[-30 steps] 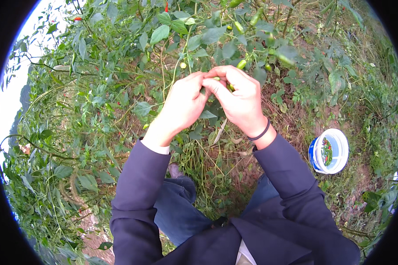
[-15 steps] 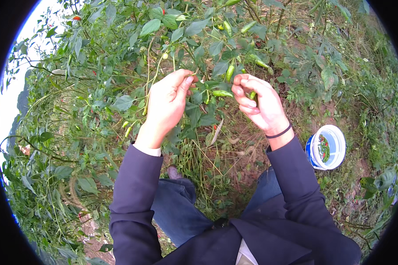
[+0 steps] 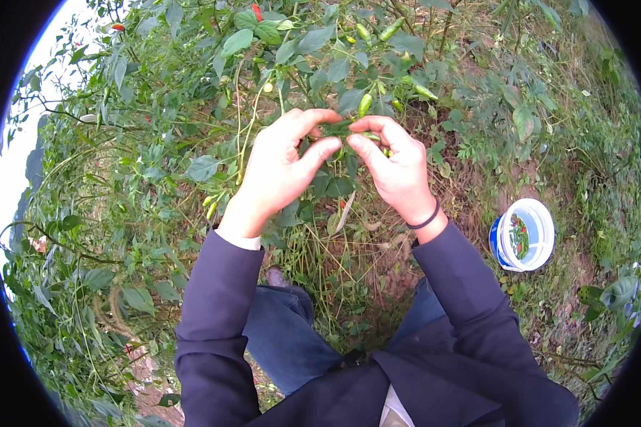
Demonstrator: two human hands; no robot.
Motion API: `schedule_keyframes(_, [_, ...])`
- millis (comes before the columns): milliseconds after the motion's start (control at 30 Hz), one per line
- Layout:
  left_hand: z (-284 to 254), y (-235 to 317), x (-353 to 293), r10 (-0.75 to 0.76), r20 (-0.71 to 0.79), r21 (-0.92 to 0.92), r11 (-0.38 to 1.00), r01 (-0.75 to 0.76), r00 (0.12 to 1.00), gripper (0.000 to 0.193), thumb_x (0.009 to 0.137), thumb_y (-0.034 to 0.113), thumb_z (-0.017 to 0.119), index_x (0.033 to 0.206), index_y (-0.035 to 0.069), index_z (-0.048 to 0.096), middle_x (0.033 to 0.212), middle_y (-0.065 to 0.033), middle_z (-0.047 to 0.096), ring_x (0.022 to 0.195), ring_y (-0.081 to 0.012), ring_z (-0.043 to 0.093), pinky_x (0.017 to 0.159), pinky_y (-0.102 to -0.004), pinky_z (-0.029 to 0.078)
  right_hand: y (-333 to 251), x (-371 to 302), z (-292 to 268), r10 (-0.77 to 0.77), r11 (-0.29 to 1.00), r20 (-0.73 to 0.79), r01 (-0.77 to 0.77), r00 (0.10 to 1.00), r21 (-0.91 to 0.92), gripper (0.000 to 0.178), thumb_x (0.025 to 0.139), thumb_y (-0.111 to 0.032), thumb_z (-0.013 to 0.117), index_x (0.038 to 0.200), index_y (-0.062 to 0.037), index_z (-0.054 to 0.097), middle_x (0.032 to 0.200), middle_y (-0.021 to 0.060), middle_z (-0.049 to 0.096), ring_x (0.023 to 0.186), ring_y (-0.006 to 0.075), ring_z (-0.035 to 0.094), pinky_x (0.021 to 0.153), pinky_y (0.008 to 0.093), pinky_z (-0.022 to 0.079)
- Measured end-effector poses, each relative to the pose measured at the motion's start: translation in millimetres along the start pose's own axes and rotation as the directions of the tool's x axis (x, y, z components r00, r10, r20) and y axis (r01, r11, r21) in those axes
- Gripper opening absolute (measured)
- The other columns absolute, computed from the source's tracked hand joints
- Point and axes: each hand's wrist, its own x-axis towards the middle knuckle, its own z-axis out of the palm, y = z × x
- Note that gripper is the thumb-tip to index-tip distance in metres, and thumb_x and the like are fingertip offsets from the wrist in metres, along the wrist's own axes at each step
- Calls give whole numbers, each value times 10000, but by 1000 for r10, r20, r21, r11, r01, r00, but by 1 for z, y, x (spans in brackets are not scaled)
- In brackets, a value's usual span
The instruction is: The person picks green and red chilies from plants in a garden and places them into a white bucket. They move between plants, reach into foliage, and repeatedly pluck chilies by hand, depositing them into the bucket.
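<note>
1. My left hand (image 3: 281, 167) pinches thumb to forefinger on a green stem among the chilli plant (image 3: 263, 85).
2. My right hand (image 3: 395, 167) curls its fingers round green chillies (image 3: 364, 105); how many, the fingers hide.
3. The fingertips of both hands nearly meet.
4. The bucket (image 3: 523, 235) sits well right on the ground, contents too small to make out.

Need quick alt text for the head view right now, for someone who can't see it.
Both hands, left hand and right hand, meet at a green chili on a leafy pepper plant. A white bucket holding picked chilies sits on the ground to the right.
</note>
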Motion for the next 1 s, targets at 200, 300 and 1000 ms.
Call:
schedule_keyframes(200, [15,1,-3,99,13,355,930,-97,995,233,706,228,715,879,92,640,770,-53,523,714,-234,542,642,-347,456,-1,9,9,93,995,34,-95,995,36,168,857,-173,626,842,-6,616,680,20,592,571,59,518,506,220,415])
schedule_keyframes(300, [18,-3,-4,187,-2,365,915,-173,982,157,714,183,696,804,82,618,769,-45,527,709,-231,529,637,-349,447,-4,15,0,371,819,264,-448,890,359,209,882,-211,600,833,-9,603,633,-18,532,503,34,437,444,201,346])
schedule_keyframes(1000, [27,43,7,56,153,466,876,-122,987,214,779,178,637,986,142,678,884,-7,669,823,-167,520,825,-335,309,18,-22,36,228,936,280,-289,933,200,333,869,-100,557,1174,8,478,1110,61,549,979,133,527,775,278,471])
